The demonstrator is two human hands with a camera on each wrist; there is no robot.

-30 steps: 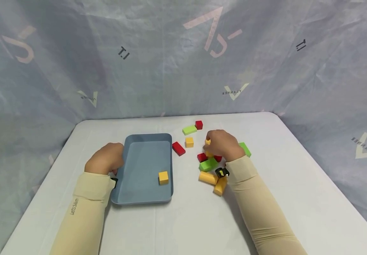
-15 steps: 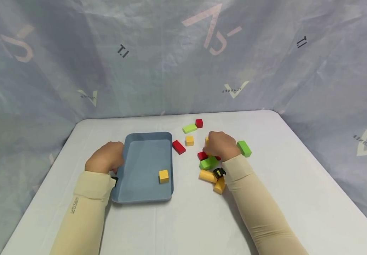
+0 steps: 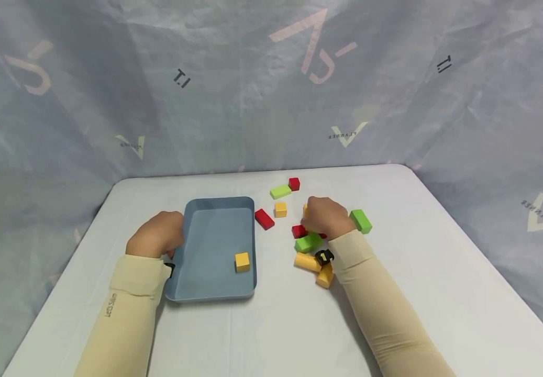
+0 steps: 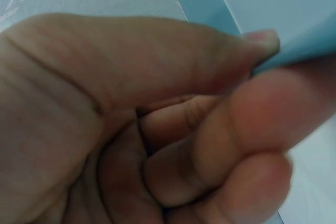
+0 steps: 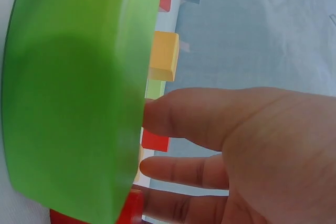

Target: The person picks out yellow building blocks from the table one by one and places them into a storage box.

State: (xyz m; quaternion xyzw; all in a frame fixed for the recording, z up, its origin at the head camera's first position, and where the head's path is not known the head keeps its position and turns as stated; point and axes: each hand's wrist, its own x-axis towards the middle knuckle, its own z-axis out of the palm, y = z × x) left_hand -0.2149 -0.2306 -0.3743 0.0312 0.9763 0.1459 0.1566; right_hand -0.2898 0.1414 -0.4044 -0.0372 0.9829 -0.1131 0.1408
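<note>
My left hand [image 3: 158,234] pinches the left rim of a blue-grey tray [image 3: 217,299] between thumb and fingers, as the left wrist view shows. Inside the tray, near its right wall, lies a yellow cube [image 3: 242,262]. Over a cluster of blocks on the right is my right hand [image 3: 329,217]. Its thumb and fingers stretch out, spaced apart, in the right wrist view. A large green block [image 5: 73,98] there covers part of the fingertips. Close by the hand are a yellow block [image 3: 306,210], a red block [image 3: 298,231] and a green block [image 3: 308,242].
Two orange cylinders [image 3: 307,262] lie nearer me. A green block [image 3: 361,221] sits right of the hand. Between tray and cluster are a red block [image 3: 264,219] and a yellow cube [image 3: 280,210]. Farther back lie a light green block [image 3: 280,191] and a red cube [image 3: 294,184].
My right hand has shifted slightly toward me, and its wrist a little to the left, uncovering more of the green block at right. The left hand and the tray stay put.
</note>
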